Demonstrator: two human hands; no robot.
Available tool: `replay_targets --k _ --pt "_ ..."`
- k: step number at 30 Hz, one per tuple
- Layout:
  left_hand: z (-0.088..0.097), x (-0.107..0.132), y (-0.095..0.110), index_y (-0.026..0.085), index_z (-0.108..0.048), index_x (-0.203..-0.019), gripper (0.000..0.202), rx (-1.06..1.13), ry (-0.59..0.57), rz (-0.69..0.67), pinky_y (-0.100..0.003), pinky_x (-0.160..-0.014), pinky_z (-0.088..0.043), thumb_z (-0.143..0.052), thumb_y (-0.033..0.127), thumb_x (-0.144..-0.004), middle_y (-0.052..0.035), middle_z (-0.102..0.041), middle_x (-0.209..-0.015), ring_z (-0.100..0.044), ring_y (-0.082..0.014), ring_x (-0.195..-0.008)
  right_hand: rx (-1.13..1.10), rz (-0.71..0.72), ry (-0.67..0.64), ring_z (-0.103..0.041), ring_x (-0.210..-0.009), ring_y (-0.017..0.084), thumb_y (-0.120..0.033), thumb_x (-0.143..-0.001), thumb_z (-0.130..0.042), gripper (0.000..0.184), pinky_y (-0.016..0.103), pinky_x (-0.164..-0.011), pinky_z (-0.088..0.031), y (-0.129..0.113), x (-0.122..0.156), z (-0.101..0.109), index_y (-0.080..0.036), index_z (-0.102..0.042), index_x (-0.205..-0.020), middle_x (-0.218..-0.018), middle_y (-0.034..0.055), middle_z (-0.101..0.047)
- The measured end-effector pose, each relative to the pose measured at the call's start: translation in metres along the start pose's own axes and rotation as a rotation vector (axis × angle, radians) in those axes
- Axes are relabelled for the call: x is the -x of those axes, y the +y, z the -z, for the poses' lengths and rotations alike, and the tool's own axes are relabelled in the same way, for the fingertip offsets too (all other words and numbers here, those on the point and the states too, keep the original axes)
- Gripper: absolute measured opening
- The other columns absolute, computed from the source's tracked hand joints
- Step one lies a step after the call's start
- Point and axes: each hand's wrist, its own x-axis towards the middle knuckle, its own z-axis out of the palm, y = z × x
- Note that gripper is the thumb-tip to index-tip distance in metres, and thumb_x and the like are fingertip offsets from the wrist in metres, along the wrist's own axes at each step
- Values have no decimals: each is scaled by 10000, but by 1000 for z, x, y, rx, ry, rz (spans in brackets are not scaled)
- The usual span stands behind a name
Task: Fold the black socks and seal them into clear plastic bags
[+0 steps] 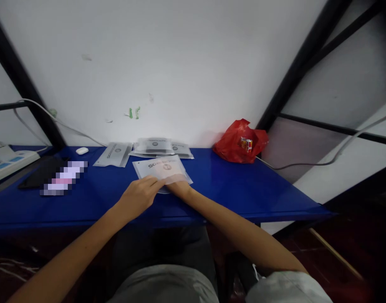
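Note:
A frosted translucent plastic bag (145,167) with dark lettering lies near the front middle of the blue table. My left hand (141,193) is closed on the near edge of its opening, fingers and thumb pinched together. Into that opening goes my right hand (179,189), up to about the wrist. The frosted plastic blurs its fingers, so their pose and anything they hold cannot be made out. Just behind, a pile of similar frosted bags (153,145) rests against the wall side. One more frosted bag (114,155) lies flat to the left of the pile.
A red plastic bag (232,145) with a small packet sits at the back right of the blue table (231,189). To the left are a small white case (82,150), a dark flat device (43,172), a pixelated patch and a white power strip (14,166). Cables run along both sides.

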Motion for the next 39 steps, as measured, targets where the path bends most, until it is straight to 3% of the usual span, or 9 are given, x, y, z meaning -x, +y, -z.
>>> replay_targets --k 4,9,13,16,19,23,30,34,39 --pt "-7 12 -8 162 -587 -1086 322 -159 44 -31 -279 -715 -507 -396 33 -861 -33 -614 -770 -597 -161 -760 25 -69 -6 -502 -1221 245 -66 -914 -271 492 405 -1073 -370 -7 5 8 -193 -424 -1364 -1302 87 -560" --pt "-17 16 -12 150 -594 -1093 307 -215 46 8 -263 -660 -502 -391 60 -881 -29 -607 -736 -597 -158 -738 -75 -223 -58 -555 -1152 298 -136 -839 -505 387 419 -971 -451 -15 12 14 -133 -560 -1222 -1222 152 -607" --pt "-19 18 -13 158 -609 -1083 280 -125 52 88 -242 -646 -493 -398 114 -904 -30 -621 -753 -601 -144 -733 -207 -84 -34 -575 -1113 274 -191 -773 -613 452 401 -921 -479 -21 24 24 -137 -534 -1215 -1216 146 -607" --pt "-19 21 -15 154 -607 -1104 283 -84 56 104 -243 -664 -492 -402 134 -910 -33 -628 -754 -608 -146 -737 -180 88 44 -559 -1119 264 -180 -799 -587 469 415 -925 -472 -30 42 38 -100 -490 -1251 -1214 180 -587" --pt "-17 23 -16 165 -597 -1138 290 -101 -13 115 -242 -659 -487 -420 142 -909 -35 -636 -783 -615 -154 -763 -90 256 157 -571 -1086 242 -164 -850 -511 366 403 -920 -480 -36 62 51 -125 -533 -1213 -1193 154 -599" --pt "-12 27 -14 202 -576 -1184 311 -148 -180 107 -251 -652 -476 -428 156 -914 -33 -627 -821 -603 -159 -768 -25 181 317 -563 -1110 240 -205 -891 -464 332 421 -921 -485 -25 80 57 -164 -553 -1209 -1194 144 -606" --pt "-5 39 -13 225 -527 -1260 346 -105 -313 85 -310 -784 -468 -457 292 -927 -76 -601 -1072 -570 -195 -932 -85 68 91 -453 -1263 282 -379 -887 -515 423 479 -1007 -417 -4 92 38 -193 -544 -1266 -1374 142 -479" --pt "-10 43 -18 217 -505 -1271 344 -60 -378 80 -283 -789 -463 -412 236 -940 -62 -609 -1076 -580 -178 -933 -154 15 15 -433 -1279 296 -424 -873 -528 425 486 -1021 -399 -6 92 38 -202 -584 -1231 -1392 139 -458" --pt "-19 45 -18 177 -538 -1195 358 -158 -412 44 -283 -792 -454 -377 73 -892 -70 -636 -1055 -594 -179 -934 -183 -21 -19 -441 -1272 297 -451 -873 -514 424 487 -1025 -385 -8 91 41 -205 -607 -1205 -1394 141 -454"
